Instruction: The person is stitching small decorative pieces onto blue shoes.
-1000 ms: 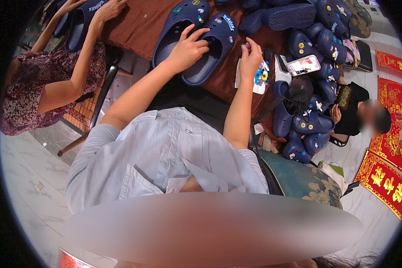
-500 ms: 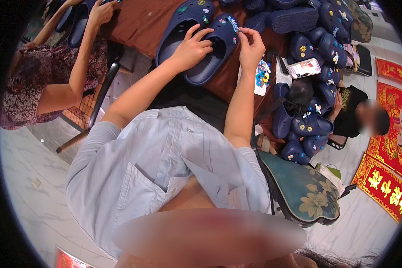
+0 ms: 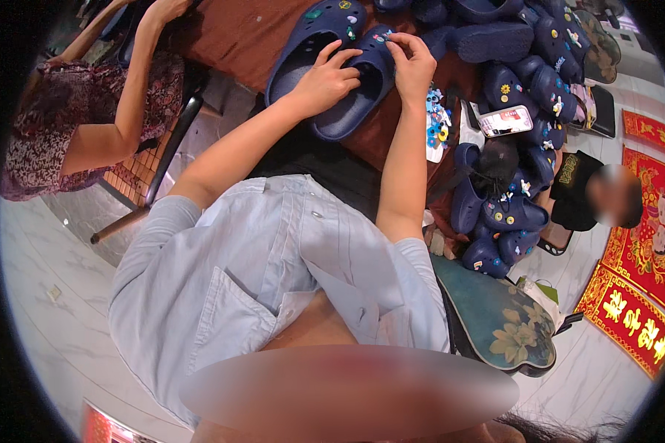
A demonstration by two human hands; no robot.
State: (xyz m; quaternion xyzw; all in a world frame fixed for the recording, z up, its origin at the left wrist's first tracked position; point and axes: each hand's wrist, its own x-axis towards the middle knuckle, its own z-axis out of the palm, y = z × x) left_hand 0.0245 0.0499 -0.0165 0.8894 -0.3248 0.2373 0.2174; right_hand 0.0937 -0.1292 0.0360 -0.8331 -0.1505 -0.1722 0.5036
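Two navy clogs lie side by side on the brown-covered table at the top. The left clog (image 3: pixel 281 74) carries several small charms on its upper. My left hand (image 3: pixel 329 83) grips the right clog (image 3: pixel 341 124) at its foot opening, some fingers bent over the edge and the thumb hidden. With thumb and forefinger, my right hand (image 3: pixel 414 60) pinches a small shoe charm (image 3: pixel 389 35) against that clog's upper; the charm is mostly covered by the fingertips. Just right of my right wrist lies a white card with colourful charms (image 3: pixel 439 124).
Navy clogs with charms (image 3: pixel 510 214) are heaped along the right side, near a phone (image 3: pixel 505 121) with a lit screen. A co-worker's arm (image 3: pixel 125 133) is at the left. Another person in black (image 3: pixel 575 196) is beyond the heap. A cushioned chair (image 3: pixel 488 317) stands at lower right.
My right hand has moved slightly up and left along the clog's upper, still pinching. The left hand keeps its hold. The whole view has shifted a little.
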